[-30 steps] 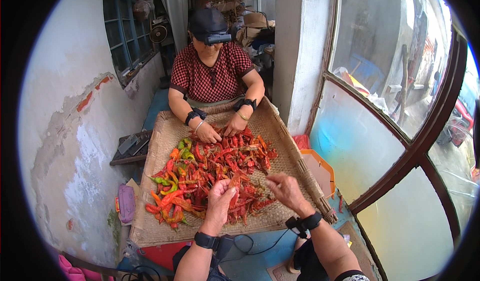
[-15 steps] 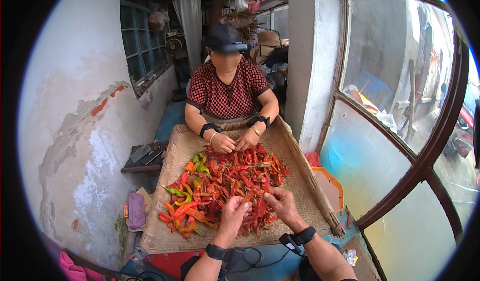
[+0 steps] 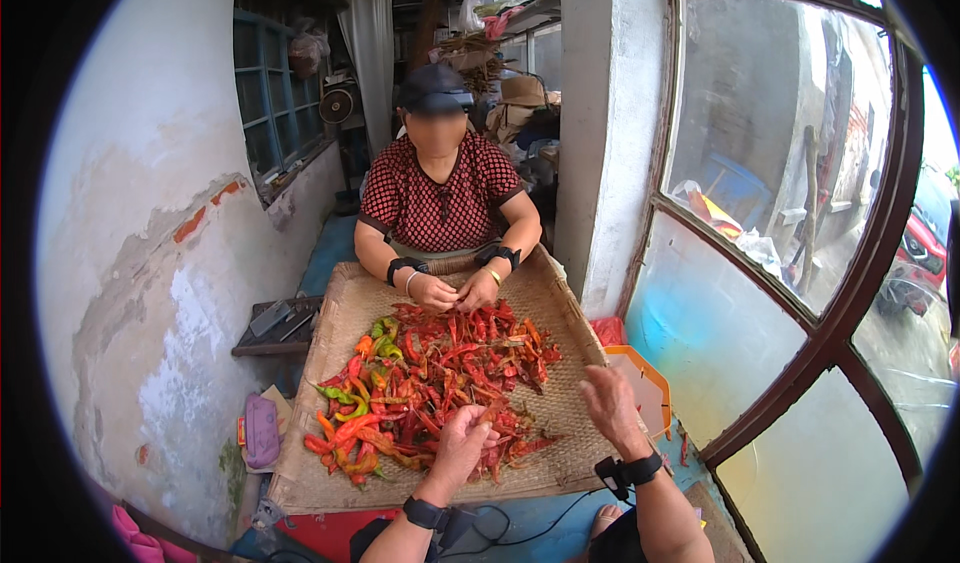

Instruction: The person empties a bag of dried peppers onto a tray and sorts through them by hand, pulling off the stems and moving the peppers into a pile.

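Observation:
A large woven bamboo tray [image 3: 560, 463] carries a heap of red chili peppers [image 3: 450, 358], many of them wrinkled and dried. Over the heap's near side, my left hand [image 3: 460, 455] is closed in a pinch on a brownish-red chili pepper [image 3: 488, 416]. My right hand [image 3: 614, 413] hangs by the tray's right edge, its fingers stretched out and apparently holding nothing. Fresher orange peppers [image 3: 352, 453] and green peppers [image 3: 352, 403] lie along the left of the heap.
Across the tray sits a person [image 3: 440, 198], both hands together above the heap's far edge. A purple pouch [image 3: 263, 433] and a dark box [image 3: 275, 328] are on the left. At the right are an orange-rimmed container [image 3: 640, 388] and framed glass panels [image 3: 740, 313].
My right hand has moved right, away from my left hand, to the tray's edge, and its fingers have come apart. My left hand stays over the heap. The view has shifted slightly.

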### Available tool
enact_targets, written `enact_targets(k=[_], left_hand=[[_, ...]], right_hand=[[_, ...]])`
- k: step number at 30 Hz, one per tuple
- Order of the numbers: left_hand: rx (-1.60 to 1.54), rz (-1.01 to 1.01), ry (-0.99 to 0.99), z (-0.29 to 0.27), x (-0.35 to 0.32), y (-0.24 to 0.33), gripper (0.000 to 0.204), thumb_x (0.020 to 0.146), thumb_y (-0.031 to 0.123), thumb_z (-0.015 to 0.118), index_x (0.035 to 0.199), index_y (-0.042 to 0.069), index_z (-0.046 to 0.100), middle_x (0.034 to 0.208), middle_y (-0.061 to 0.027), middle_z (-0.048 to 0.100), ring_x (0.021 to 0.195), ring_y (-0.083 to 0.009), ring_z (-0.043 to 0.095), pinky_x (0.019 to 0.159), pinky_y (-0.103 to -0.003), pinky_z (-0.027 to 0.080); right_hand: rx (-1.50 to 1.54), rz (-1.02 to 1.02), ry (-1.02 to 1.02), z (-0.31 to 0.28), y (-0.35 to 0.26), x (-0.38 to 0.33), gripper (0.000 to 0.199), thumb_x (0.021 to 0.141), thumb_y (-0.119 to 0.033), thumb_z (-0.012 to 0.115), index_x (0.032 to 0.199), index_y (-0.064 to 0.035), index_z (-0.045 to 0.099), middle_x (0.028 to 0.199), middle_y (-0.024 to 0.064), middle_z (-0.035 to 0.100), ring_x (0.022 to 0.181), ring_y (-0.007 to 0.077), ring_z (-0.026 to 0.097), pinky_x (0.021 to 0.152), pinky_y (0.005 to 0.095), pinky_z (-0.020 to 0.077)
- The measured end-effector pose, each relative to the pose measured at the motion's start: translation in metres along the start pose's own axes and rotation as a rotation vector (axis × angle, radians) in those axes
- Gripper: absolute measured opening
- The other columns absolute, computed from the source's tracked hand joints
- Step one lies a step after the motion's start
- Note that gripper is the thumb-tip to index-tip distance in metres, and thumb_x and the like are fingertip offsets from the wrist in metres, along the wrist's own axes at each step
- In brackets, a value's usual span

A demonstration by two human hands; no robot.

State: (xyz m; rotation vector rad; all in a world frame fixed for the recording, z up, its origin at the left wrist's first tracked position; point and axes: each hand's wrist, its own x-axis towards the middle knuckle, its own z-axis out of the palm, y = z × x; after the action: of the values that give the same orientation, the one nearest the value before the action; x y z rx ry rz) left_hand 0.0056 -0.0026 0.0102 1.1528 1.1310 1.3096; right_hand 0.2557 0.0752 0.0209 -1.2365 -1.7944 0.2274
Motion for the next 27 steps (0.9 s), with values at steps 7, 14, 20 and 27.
enact_targets(k=[7, 14, 20, 27], left_hand=[[-0.013, -0.017, -0.091, 0.016, -0.001, 0.0, 0.018, 0.093, 0.009, 0.057, 0.108, 0.001, 0.05, 0.096, -0.0058, 0.062, 0.082, -0.0085, 0.06, 0.07, -0.023, 0.05], [0.193, 0.067, -0.01, 0.003, -0.006, 0.011, 0.03, 0.089, 0.013, 0.064, 0.112, -0.001, 0.051, 0.101, -0.0104, 0.06, 0.088, -0.0166, 0.06, 0.072, -0.03, 0.051], [1.239, 0.29, -0.084, -0.011, -0.018, 0.01, 0.044, 0.079, 0.026, 0.074, 0.112, 0.004, 0.056, 0.112, -0.0132, 0.053, 0.106, -0.0333, 0.052, 0.081, -0.042, 0.049], [1.386, 0.279, -0.125, -0.021, -0.02, -0.004, 0.042, 0.078, 0.012, 0.07, 0.116, 0.003, 0.055, 0.119, -0.0162, 0.05, 0.111, -0.0354, 0.05, 0.084, -0.044, 0.049]], right_hand=[[0.581, 0.155, -0.528, 0.041, -0.07, -0.015, 0.023, 0.091, -0.02, 0.063, 0.096, 0.0022, 0.066, 0.075, 0.0107, 0.067, 0.067, 0.0147, 0.063, 0.06, 0.0305, 0.0515], [0.96, 0.409, -0.299, 0.036, -0.053, 0.006, 0.017, 0.093, -0.02, 0.06, 0.089, -0.0036, 0.061, 0.078, 0.005, 0.067, 0.058, 0.0051, 0.051, 0.049, 0.0205, 0.0422], [1.596, 0.762, 0.366, 0.009, 0.019, 0.024, 0.021, 0.094, -0.027, 0.058, 0.093, -0.0056, 0.058, 0.08, 0.0065, 0.066, 0.06, 0.0089, 0.054, 0.054, 0.0207, 0.0468], [1.348, 0.81, -0.187, 0.045, -0.02, 0.009, 0.009, 0.091, -0.018, 0.061, 0.091, -0.0088, 0.06, 0.072, 0.0023, 0.059, 0.06, 0.0096, 0.056, 0.051, 0.0221, 0.0448]])
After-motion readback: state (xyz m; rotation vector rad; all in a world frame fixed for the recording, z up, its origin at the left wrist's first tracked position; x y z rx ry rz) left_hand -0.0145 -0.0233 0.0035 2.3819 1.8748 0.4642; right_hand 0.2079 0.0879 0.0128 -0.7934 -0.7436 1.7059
